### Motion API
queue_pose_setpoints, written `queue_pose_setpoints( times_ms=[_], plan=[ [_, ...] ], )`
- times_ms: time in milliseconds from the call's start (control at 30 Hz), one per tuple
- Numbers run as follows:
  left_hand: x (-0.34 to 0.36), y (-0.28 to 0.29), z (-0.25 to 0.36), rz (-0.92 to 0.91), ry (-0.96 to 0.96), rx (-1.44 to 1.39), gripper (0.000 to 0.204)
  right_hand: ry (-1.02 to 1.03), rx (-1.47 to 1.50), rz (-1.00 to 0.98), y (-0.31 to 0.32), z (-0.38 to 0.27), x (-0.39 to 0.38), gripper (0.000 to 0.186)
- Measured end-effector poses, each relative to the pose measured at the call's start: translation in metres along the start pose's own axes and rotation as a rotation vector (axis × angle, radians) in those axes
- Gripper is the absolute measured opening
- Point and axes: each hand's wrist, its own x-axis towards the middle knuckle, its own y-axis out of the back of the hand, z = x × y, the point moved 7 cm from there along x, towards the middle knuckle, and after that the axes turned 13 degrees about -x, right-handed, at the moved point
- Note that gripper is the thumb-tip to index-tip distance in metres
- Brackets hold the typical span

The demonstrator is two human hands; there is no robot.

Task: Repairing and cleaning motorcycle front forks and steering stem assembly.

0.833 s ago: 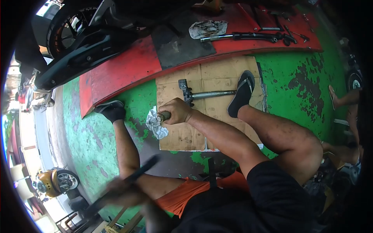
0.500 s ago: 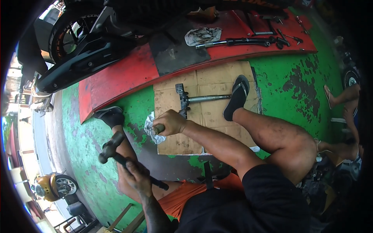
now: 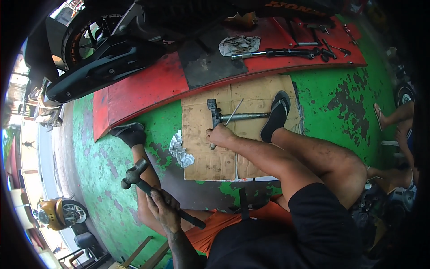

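Your left hand (image 3: 165,207) fingers wrapped tight round hammer (image 3: 154,190) handle, head raised; right hand (image 3: 220,134) closed on thin rod (image 3: 233,112) against fork tube (image 3: 233,117) just beyond fingertips; blow seemingly not landed.

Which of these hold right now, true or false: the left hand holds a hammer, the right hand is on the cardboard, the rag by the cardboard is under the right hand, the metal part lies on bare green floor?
1. The left hand grips a hammer. True.
2. The right hand is over the cardboard. True.
3. The crumpled rag lies under the right hand. False: it lies apart, to the left.
4. The T-shaped metal part lies on bare green floor. False: it lies on the cardboard.
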Motion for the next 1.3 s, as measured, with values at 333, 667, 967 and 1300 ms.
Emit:
queue_pose_setpoints(
  times_ms=[333,667,967,1300],
  plan=[
    [-0.006,0.003,0.008,-0.022,-0.006,-0.016,0.021,0.499,0.206,0.038,0.113,0.039,-0.058,0.018],
    [-0.005,0.005,-0.005,0.008,0.076,-0.048,0.022,0.111,0.26,-0.147,0.072,0.123,-0.002,0.03],
    [0.0,0.0,-0.02,-0.01,0.123,-0.01,0.022,0.478,0.124,-0.18,0.009,0.012,-0.039,0.022],
    [0.0,-0.003,-0.023,-0.067,0.142,0.034,0.021,0.522,0.154,0.057,0.063,0.035,-0.012,0.01]
  ],
)
